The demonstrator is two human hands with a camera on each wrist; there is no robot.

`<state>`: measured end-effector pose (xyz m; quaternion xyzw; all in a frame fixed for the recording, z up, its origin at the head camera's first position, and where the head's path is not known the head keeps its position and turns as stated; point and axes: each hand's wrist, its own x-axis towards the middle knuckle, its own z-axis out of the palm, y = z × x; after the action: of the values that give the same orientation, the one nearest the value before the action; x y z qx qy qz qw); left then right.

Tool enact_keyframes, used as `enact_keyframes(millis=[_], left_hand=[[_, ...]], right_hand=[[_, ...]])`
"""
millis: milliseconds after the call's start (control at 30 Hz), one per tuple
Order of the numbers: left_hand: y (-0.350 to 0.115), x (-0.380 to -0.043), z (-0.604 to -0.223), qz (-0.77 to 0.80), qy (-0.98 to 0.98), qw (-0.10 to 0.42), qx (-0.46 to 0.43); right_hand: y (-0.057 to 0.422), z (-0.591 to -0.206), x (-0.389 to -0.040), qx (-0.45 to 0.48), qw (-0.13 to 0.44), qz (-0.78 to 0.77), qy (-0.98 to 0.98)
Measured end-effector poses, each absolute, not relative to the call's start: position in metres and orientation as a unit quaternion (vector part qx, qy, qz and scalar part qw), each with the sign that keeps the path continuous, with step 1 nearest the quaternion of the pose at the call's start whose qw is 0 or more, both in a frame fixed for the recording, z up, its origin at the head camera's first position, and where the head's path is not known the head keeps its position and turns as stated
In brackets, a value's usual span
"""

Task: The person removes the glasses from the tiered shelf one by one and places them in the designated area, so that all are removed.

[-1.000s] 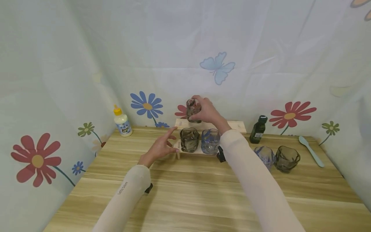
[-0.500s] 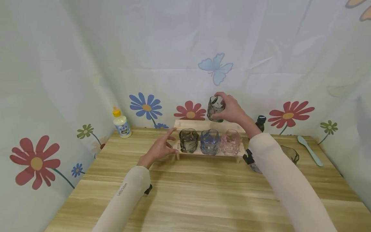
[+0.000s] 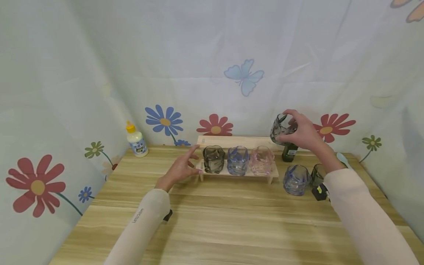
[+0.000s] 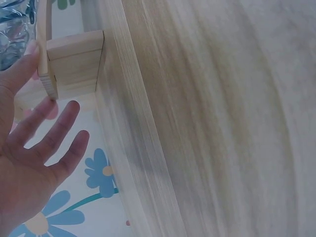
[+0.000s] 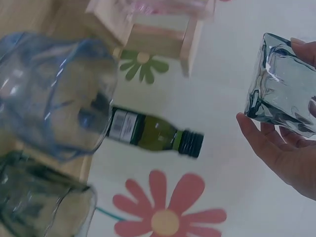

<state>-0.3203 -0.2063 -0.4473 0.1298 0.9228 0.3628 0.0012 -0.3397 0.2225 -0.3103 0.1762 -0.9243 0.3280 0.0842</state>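
Observation:
My right hand [image 3: 303,132] holds a smoky grey glass [image 3: 281,129] in the air, in front of the green bottle [image 3: 289,154] in the head view. The right wrist view shows its fingers and thumb on opposite sides of the wavy-sided glass [image 5: 281,84]. My left hand [image 3: 179,169] is at the left end of a two-step wooden rack [image 3: 232,141]. In the left wrist view, its thumb and index fingertip touch the rack's end [image 4: 74,59], with the other fingers spread. A dark glass [image 3: 213,160], a blue glass [image 3: 237,161] and a pink glass [image 3: 262,161] stand on the lower step.
To the rack's right, another blue glass [image 3: 296,180] and a dark glass [image 3: 317,176], partly hidden by my right wrist, stand on the wooden table [image 3: 225,221]. A light blue spoon [image 3: 342,160] lies behind them. A yellow-capped bottle [image 3: 137,143] stands back left, before the flowered curtain.
My right hand has carried the smoky glass rightward from over the rack's left part to beyond its right end. The pink glass has come into sight. My left hand has stayed by the rack.

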Motion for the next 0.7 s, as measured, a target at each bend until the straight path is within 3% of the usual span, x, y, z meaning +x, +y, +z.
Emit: enact_keyframes(millis=[333, 700], left_hand=[[-0.207, -0.318, -0.449, 0.353, 0.926, -0.002, 0.132], [-0.206, -0.32, -0.447, 0.354, 0.925, -0.006, 0.141]], right_hand=[[0.289, -0.332, -0.317, 0.143, 0.118, 0.319, -0.929], [0.351, -0.359, -0.298, 0.059, 0.111, 0.304, -0.944]])
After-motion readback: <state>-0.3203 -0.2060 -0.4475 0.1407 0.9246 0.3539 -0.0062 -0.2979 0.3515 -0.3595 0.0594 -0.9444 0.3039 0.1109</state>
